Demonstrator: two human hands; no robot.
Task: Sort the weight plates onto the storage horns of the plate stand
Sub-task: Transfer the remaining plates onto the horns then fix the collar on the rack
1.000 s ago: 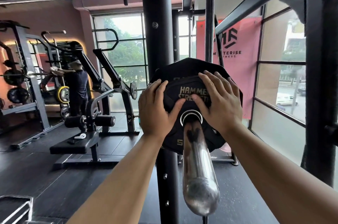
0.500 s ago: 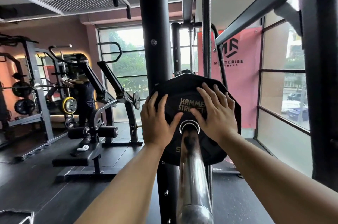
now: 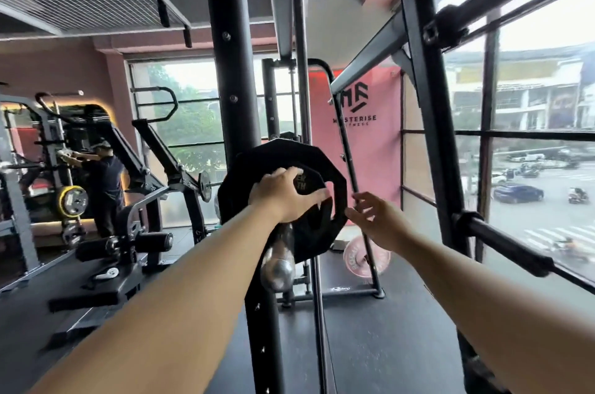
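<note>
Plate (image 3: pixel 244 168) | left hand (image 3: pixel 286 197) spread on it | right hand (image 3: pixel 376 221) beside, loose

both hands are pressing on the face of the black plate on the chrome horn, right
Not quite. In the head view only the left hand presses on the face of the black plate on the chrome horn. The right hand is off the face, open beside the plate's right edge.
</note>
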